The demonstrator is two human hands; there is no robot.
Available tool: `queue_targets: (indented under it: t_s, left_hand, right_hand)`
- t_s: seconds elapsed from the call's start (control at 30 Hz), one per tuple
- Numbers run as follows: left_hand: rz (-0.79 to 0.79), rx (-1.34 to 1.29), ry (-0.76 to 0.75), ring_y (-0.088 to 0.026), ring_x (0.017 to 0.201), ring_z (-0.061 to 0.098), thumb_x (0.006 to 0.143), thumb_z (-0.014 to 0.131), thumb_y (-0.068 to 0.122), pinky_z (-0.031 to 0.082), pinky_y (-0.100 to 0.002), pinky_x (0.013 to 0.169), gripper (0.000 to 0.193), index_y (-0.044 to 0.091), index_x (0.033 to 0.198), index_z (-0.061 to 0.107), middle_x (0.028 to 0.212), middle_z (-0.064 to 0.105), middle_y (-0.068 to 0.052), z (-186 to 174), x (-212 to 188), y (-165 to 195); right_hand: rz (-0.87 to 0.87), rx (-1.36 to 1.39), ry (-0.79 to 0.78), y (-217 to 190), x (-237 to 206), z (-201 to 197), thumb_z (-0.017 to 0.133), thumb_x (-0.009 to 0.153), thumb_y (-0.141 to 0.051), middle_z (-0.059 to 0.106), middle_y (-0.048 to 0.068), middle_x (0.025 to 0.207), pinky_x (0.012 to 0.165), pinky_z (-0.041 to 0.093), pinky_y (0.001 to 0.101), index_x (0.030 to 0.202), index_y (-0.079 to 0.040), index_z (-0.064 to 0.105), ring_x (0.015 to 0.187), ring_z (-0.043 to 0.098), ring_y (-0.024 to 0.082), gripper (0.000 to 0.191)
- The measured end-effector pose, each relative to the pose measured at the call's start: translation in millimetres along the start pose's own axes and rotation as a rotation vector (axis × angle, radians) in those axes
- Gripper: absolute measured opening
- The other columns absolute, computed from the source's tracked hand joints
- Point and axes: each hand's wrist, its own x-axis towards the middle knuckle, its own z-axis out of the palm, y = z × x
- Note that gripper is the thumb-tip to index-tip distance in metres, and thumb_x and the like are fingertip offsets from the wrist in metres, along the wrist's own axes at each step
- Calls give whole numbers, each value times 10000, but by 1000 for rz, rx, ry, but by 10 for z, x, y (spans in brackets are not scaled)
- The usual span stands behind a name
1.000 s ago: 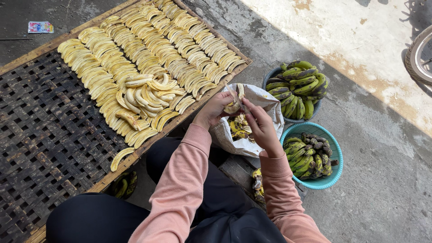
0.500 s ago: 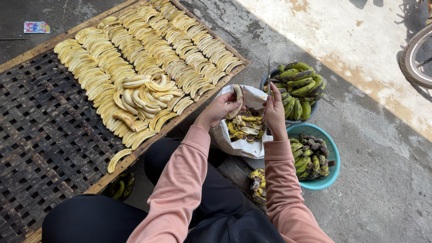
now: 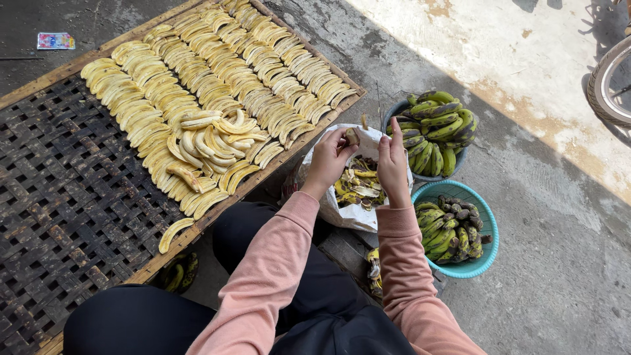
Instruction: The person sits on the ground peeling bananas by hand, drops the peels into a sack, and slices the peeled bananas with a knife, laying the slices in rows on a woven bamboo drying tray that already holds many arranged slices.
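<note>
Head view shows both hands above the white bag [image 3: 358,213] of peels, much as half a second ago, but the banana has changed: the left hand [image 3: 327,160] now pinches only a short, pale stub of banana [image 3: 352,136] at its fingertips, where earlier a longer piece stood between the two hands. The right hand [image 3: 393,165] has drawn slightly apart from the left; its fingers point straight up, held together and flat, palm turned toward the left hand, gripping nothing that can be seen. The left hand is curled narrow, thumb and forefinger closed on the stub, wrist bent over the bag's open mouth. Both forearms in pink sleeves reach forward from the lap, elbows close to the body.

The bag sits just past the knees, its mouth open on yellow peels [image 3: 358,186]. Touching its far right side is a grey basin of green bananas [image 3: 439,128]; nearer, a teal basin [image 3: 483,260] holds darker, spotted bananas. To the left lies the woven drying rack [image 3: 62,197], with rows of peeled bananas [image 3: 217,85] across its far half and a loose heap of them at the middle. One peeled banana [image 3: 175,234] lies alone near the rack's near edge.
</note>
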Motion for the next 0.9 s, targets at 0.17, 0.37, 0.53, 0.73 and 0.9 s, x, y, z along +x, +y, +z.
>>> queue_targets:
  t_s: [0.17, 0.37, 0.53, 0.73, 0.9]
  left_hand:
    - [79, 102, 85, -240, 947, 740, 926, 749, 105, 603, -354, 811, 300, 67, 1209, 658, 1076, 684, -111, -19, -77, 187]
    - [83, 76, 137, -279, 918, 729, 981, 642, 73, 588, -372, 786, 250, 79, 1231, 651, 1114, 668, -126, -28, -131, 332]
    - [165, 62, 172, -270, 906, 726, 990, 666, 80, 590, -366, 772, 243, 79, 1233, 648, 1117, 664, -124, -21, -131, 296]
    - [136, 45, 129, -183, 924, 722, 978, 716, 169, 632, -288, 783, 276, 111, 1242, 662, 1183, 694, -57, 54, -96, 188]
    - [141, -443, 83, -141, 1140, 687, 998, 693, 170, 637, -293, 954, 320, 126, 1300, 597, 1291, 637, -25, 89, -58, 47]
  right_hand:
    - [98, 84, -147, -635, -237, -33, 525, 1107, -171, 591, 124, 1125, 885, 493, 283, 1643, -93, 363, 963, 553, 153, 565]
    - [-126, -163, -161, -1115, -247, -26, 556, 1099, -170, 603, 124, 1175, 887, 507, 316, 1596, -113, 435, 1010, 622, 228, 515]
    - [-59, -225, -150, -1087, -236, -4, 564, 1081, -193, 608, 103, 1080, 819, 518, 312, 1550, -135, 507, 917, 627, 218, 475]
    - [413, 860, -157, -792, -243, -21, 473, 1165, -270, 569, 65, 973, 562, 441, 248, 1559, -79, 519, 719, 505, 130, 440]
    - [639, 1276, -109, -475, -190, -145, 407, 1151, -383, 580, 105, 994, 524, 466, 276, 1267, -55, 501, 758, 552, 167, 361]
